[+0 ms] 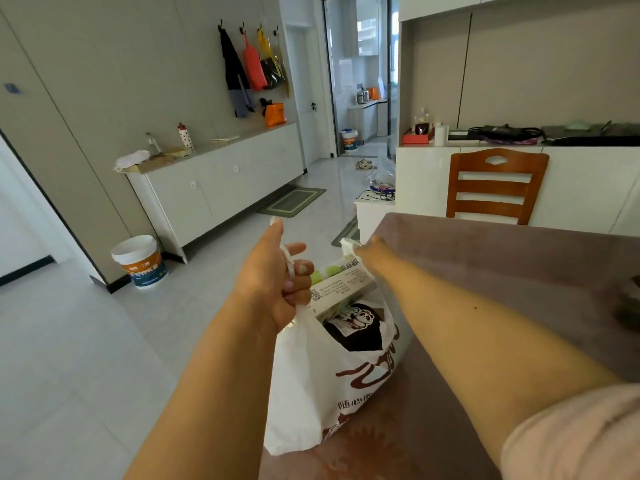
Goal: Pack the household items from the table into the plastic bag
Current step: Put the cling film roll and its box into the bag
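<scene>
One head camera, looking forward and down over both arms.

The single wide-angle view comes from the person's head, so there is no second view that shares the scene with it. It is close to the forearms, which enter from the bottom edge and reach away to the left hand [273, 278] and the right hand [369, 252] near the middle. The table [519, 271] fills the near right side, and the plastic bag [322, 386] stands at its left edge. Beyond them the view faces along the floor to a far doorway [356, 74], with a long cabinet [221, 181] on the left and a chair [497, 187] on the right.
</scene>
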`<move>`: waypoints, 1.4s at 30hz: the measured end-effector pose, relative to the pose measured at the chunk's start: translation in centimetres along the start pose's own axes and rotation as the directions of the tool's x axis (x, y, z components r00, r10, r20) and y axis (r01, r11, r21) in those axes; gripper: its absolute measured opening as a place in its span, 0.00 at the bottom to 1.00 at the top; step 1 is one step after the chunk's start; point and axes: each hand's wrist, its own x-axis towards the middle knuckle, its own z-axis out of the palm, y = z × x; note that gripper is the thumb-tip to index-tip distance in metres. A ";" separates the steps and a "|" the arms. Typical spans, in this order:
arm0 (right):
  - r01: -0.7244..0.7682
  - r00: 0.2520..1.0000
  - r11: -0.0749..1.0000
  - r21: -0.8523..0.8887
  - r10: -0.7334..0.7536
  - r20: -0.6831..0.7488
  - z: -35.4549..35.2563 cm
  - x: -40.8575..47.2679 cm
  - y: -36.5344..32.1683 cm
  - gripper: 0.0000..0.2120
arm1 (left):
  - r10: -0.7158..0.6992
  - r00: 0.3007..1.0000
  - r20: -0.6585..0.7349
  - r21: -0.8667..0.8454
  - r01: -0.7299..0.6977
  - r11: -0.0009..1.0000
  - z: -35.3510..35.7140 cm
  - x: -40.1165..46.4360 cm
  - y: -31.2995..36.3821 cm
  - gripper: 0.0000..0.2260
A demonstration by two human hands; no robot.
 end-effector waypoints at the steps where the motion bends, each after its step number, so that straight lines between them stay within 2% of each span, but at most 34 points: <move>1: -0.014 0.999 1.000 -0.008 0.015 0.048 0.5 0.5 -0.1 0.30 | 0.005 1.000 -0.003 -0.001 -0.005 1.000 0.1 0.1 0.0 0.27; 4: 0.067 0.987 0.982 -0.175 -0.039 0.158 1.1 1.2 -0.4 0.23 | 0.008 1.000 -0.011 0.001 -0.008 1.000 0.4 0.7 0.1 0.28; 6: 0.123 0.988 0.958 -0.260 -0.093 0.122 1.4 2.3 -0.4 0.16 | 0.002 1.000 -0.020 0.008 -0.002 1.000 0.5 1.1 0.2 0.28; 9: 0.095 0.994 0.984 -0.154 -0.085 0.071 0.6 3.6 -0.8 0.14 | -0.004 0.999 -0.037 0.020 0.004 1.000 0.9 2.0 0.5 0.27; 13: 0.136 0.985 0.979 0.151 -0.118 -0.123 -2.9 4.1 -2.6 0.15 | 0.014 0.999 -0.043 0.055 -0.012 0.998 2.0 3.2 1.4 0.27; 16: 0.181 0.967 0.884 0.431 -0.080 -0.243 -6.6 3.8 -2.9 0.22 | 0.063 0.998 -0.008 0.096 -0.061 0.993 3.4 3.9 3.0 0.27; 19: 0.263 0.933 0.788 0.557 -0.062 -0.354 -10.6 2.7 -2.5 0.26 | 0.106 0.993 0.048 0.138 -0.112 0.984 5.7 4.7 5.4 0.28; 22: 0.327 0.899 0.708 0.625 -0.029 -0.437 -14.6 1.4 -1.6 0.26 | 0.133 0.985 0.109 0.178 -0.151 0.972 8.7 5.7 7.7 0.29; 26: 0.469 0.816 0.666 0.580 -0.077 -0.572 -20.2 -0.3 -1.0 0.22 | 0.146 0.974 0.174 0.214 -0.182 0.960 12.5 7.7 9.6 0.31; 29: 0.508 0.799 0.647 0.568 -0.106 -0.592 -24.0 -1.5 -0.2 0.20 | 0.127 0.970 0.210 0.238 -0.177 0.955 15.6 9.8 9.4 0.32; 32: 0.536 0.783 0.626 0.567 -0.117 -0.611 -26.8 -2.0 1.8 0.20 | 0.080 0.965 0.249 0.271 -0.149 0.951 18.8 12.1 8.2 0.28; 35: 0.495 0.786 0.698 0.518 -0.105 -0.609 -28.4 -1.2 5.1 0.18 | 0.035 0.966 0.257 0.327 -0.121 0.937 21.6 14.9 5.2 0.22; 39: 0.226 0.831 0.870 0.438 0.062 -0.553 -28.7 0.5 10.3 0.17 | -0.012 0.974 0.227 0.455 -0.095 0.885 24.0 17.9 0.0 0.14; 42: 0.171 0.824 0.916 0.364 0.070 -0.562 -29.3 0.9 12.6 0.17 | -0.012 0.978 0.209 0.445 -0.084 0.892 25.5 19.3 -0.6 0.12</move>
